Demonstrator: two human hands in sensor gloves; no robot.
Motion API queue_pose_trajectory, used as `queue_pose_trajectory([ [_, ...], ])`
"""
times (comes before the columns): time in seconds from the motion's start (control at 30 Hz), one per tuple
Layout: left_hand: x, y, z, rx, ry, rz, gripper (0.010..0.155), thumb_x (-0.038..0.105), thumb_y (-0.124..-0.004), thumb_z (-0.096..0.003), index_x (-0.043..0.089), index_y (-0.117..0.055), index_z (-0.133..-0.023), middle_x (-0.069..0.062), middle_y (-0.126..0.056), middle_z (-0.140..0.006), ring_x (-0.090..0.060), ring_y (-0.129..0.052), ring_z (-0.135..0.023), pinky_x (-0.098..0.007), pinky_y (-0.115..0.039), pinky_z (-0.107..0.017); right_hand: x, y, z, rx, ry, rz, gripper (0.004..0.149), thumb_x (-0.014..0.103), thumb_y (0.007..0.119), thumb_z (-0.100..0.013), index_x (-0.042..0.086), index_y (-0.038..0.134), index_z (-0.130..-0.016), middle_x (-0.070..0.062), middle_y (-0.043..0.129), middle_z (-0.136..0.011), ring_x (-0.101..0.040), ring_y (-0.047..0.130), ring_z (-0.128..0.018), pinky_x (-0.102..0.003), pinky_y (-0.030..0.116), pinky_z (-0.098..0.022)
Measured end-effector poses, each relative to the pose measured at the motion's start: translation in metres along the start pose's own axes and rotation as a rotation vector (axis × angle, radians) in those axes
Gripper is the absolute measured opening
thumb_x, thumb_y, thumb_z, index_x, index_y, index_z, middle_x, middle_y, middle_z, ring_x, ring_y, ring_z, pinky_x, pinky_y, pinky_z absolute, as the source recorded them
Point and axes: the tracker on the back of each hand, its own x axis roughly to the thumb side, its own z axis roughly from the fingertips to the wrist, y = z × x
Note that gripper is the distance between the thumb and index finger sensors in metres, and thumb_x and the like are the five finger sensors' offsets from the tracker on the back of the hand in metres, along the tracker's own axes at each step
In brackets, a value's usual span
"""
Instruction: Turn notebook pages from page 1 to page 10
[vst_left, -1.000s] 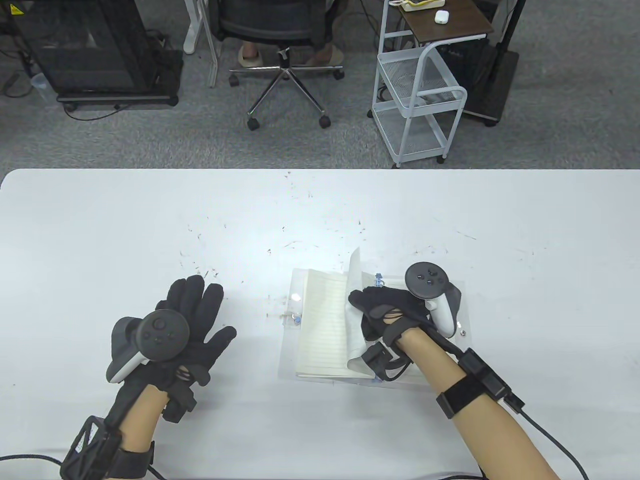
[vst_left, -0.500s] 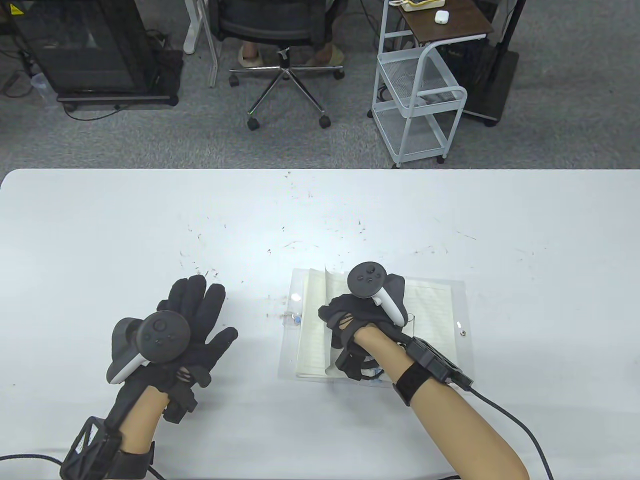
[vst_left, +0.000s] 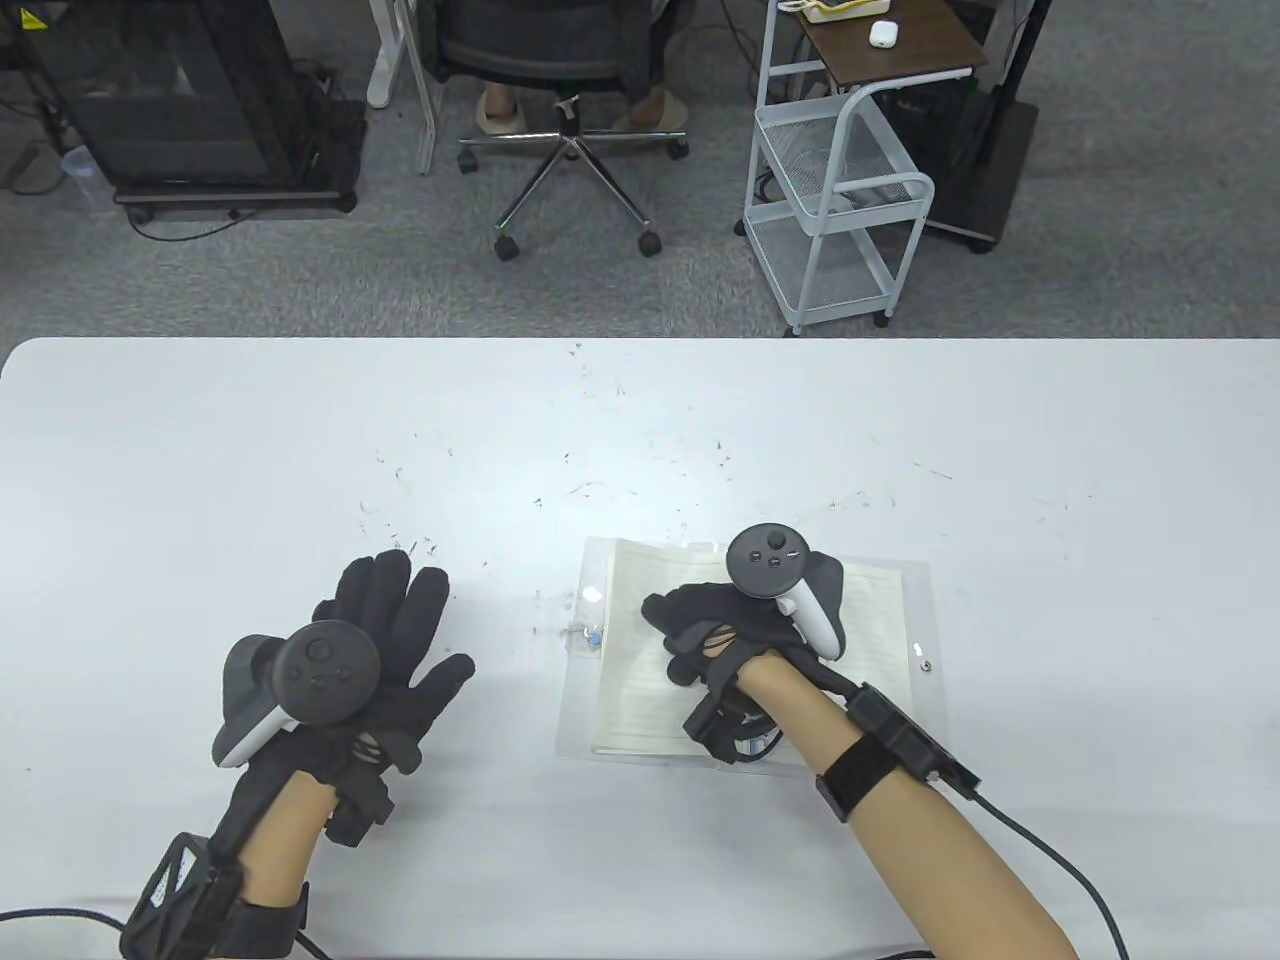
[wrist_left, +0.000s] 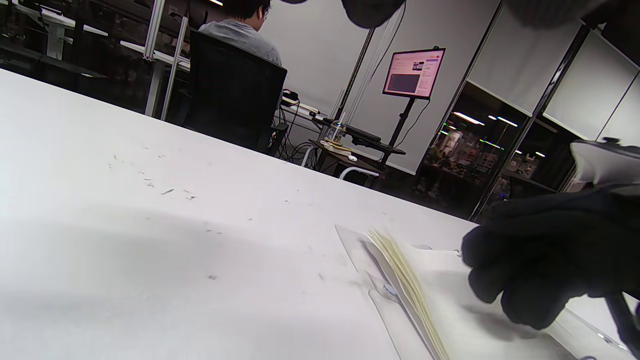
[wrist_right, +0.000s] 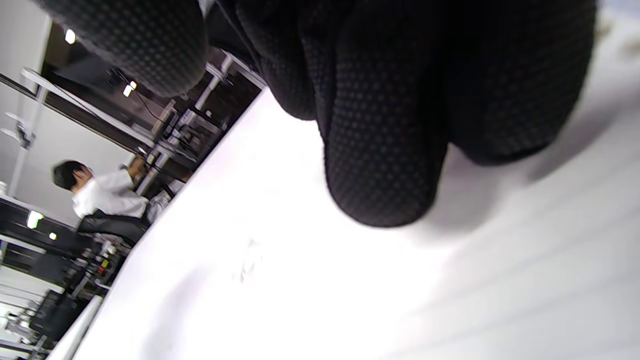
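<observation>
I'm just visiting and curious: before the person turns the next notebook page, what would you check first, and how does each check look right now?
1. Last page lies flat on the left stack of the notebook: ok.
2. Right hand is off the paper: not ok, its fingers sit on or just above the lined page; contact cannot be told.
3. Next page's right edge is free to grab: ok, nothing covers it.
4. Left hand is clear of the notebook: ok, it lies spread on the table.
5. Page number reached: cannot tell.
</observation>
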Motion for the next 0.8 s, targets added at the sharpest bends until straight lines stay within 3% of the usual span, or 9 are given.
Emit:
queue_pose_trajectory([
  [0.13, 0.000, 0.000, 0.000, -0.003, 0.001, -0.003, 0.085, 0.069, -0.064, -0.0443, 0.025, -0.043, -0.114, -0.012, -0.025, -0.119, -0.049, -0.022, -0.114, -0.073, -0.033, -0.073, -0.011, -0.040, 0.020, -0.122, -0.116, 0.057, 0.067, 0.054, 0.076, -0.049, 0.004, 0.060, -0.092, -0.031, 0.078, -0.086, -0.041, 0.098, -0.064, -0.059, 0.080, -0.044],
  [0.33, 0.001, -0.002, 0.000, -0.013, 0.003, -0.008, 0.085, 0.069, -0.064, -0.0444, 0.025, -0.043, -0.114, -0.012, -0.025, -0.119, -0.049, -0.022, -0.114, -0.073, -0.033, -0.073, -0.053, -0.072, 0.039, -0.205, -0.111, 0.341, 0.080, 0.059, 0.076, -0.048, 0.003, 0.046, -0.097, -0.034, 0.061, -0.097, -0.054, 0.079, -0.079, -0.068, 0.067, -0.053],
  [0.5, 0.001, -0.004, -0.001, -0.028, 0.007, -0.011, 0.085, 0.069, -0.064, -0.0443, 0.025, -0.043, -0.114, -0.012, -0.025, -0.119, -0.049, -0.022, -0.114, -0.073, -0.033, -0.073, -0.091, -0.071, 0.036, -0.114, -0.073, 0.672, 0.092, 0.069, 0.071, -0.047, 0.005, 0.030, -0.100, -0.033, 0.038, -0.105, -0.062, 0.045, -0.093, -0.076, 0.047, -0.059],
  [0.8, 0.001, -0.006, -0.003, -0.042, 0.015, -0.009, 0.085, 0.069, -0.064, -0.0444, 0.026, -0.042, -0.114, -0.011, -0.025, -0.119, -0.049, -0.022, -0.114, -0.073, -0.033, -0.073, -0.124, -0.058, 0.025, 0.124, 0.078, 0.657, 0.103, 0.078, 0.062, -0.048, 0.004, 0.009, -0.097, -0.037, 0.005, -0.100, -0.064, 0.010, -0.091, -0.081, 0.023, -0.057],
])
